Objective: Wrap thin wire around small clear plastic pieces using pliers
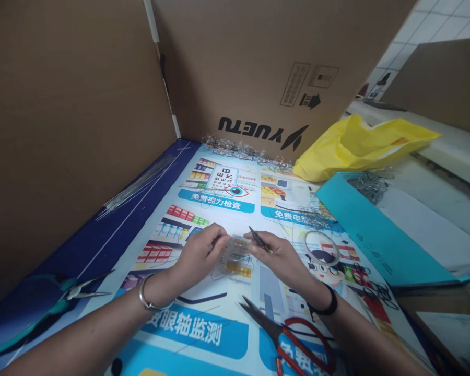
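Observation:
My left hand point(204, 251) is closed, thumb and fingertips pinching one side of a small clear plastic piece point(237, 247). Opposite it, the fingers of my right hand point(276, 257) meet the other side of that piece. A slim dark pointed tool point(259, 239) is also gripped in my right hand, its tip aimed up and to the left; whether it is tweezers or something else is unclear. Just below my hands lie red-handled scissors point(282, 334), blades parted. Thin wire loops point(229, 269) seem to hang under the clear piece, too fine to make out.
Teal-handled pliers point(68, 292) rest at the left, near a bundle of thin wires point(137, 185). A roll of clear tape point(321, 248), black loops point(376, 287), a teal folder point(360, 230) and a yellow bag point(352, 143) occupy the right. Cardboard walls point(250, 68) stand behind.

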A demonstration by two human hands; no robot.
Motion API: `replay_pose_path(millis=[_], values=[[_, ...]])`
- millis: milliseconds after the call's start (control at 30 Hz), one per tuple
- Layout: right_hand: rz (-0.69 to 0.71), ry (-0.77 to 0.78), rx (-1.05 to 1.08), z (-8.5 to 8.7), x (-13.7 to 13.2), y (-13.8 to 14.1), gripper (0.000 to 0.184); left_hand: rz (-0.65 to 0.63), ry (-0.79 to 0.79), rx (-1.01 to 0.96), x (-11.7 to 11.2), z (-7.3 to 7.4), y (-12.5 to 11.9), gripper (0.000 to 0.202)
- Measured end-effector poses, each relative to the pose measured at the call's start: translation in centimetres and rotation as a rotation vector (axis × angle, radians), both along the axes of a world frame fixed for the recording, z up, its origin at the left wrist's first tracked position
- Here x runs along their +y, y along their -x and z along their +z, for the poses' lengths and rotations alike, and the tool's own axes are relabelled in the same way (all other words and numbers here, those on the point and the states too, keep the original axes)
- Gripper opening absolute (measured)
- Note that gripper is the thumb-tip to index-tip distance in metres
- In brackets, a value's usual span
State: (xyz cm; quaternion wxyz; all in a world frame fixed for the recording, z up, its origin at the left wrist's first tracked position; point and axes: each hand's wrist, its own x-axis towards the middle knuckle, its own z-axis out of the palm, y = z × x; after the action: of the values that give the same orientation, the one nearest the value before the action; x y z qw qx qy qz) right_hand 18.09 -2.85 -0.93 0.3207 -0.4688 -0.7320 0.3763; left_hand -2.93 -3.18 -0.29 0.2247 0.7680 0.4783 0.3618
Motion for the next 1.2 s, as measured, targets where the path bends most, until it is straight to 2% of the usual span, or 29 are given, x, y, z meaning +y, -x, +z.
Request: replay_pose_path(millis=[200, 333, 467, 667, 833, 933, 1033, 1200], values=[[0.035, -0.211, -0.449, 1.9, 0.3, -1.1, 0.026, -0.047, -0.121, 0.028, 0.1, 0.2, 0.3, 0.011], [0.078, -0.271, -0.559, 2.1, -0.1, -0.8, 0.021, -0.077, -0.178, 0.036, 0.0, 0.2, 0.2, 0.01], [0.143, -0.251, -0.531, 1.5, -0.3, -0.4, 0.025, -0.087, -0.211, 0.053, -0.1, 0.2, 0.1, 0.01], [0.117, -0.238, -0.51, 1.5, 0.0, -0.5, 0.024, -0.089, -0.226, 0.057, -0.1, 0.3, 0.2, 0.01], [0.002, -0.059, -0.216, 1.3, -0.5, 0.2, 0.024, 0.087, -0.185, -0.001, -0.2, 0.3, -0.2, 0.011], [-0.007, 0.057, -0.058, 0.5, -1.0, 1.3, 0.023, 0.179, -0.144, -0.053, -0.4, 0.1, -0.6, 0.012], [-0.065, 0.068, 0.025, 0.0, -1.4, 2.4, 0.022, 0.226, -0.089, -0.111, -0.6, -0.1, -1.0, 0.013], [-0.122, 0.015, 0.018, -0.1, -1.6, 3.2, 0.013, 0.24, -0.002, -0.178, -0.7, -0.3, -1.2, 0.014]])
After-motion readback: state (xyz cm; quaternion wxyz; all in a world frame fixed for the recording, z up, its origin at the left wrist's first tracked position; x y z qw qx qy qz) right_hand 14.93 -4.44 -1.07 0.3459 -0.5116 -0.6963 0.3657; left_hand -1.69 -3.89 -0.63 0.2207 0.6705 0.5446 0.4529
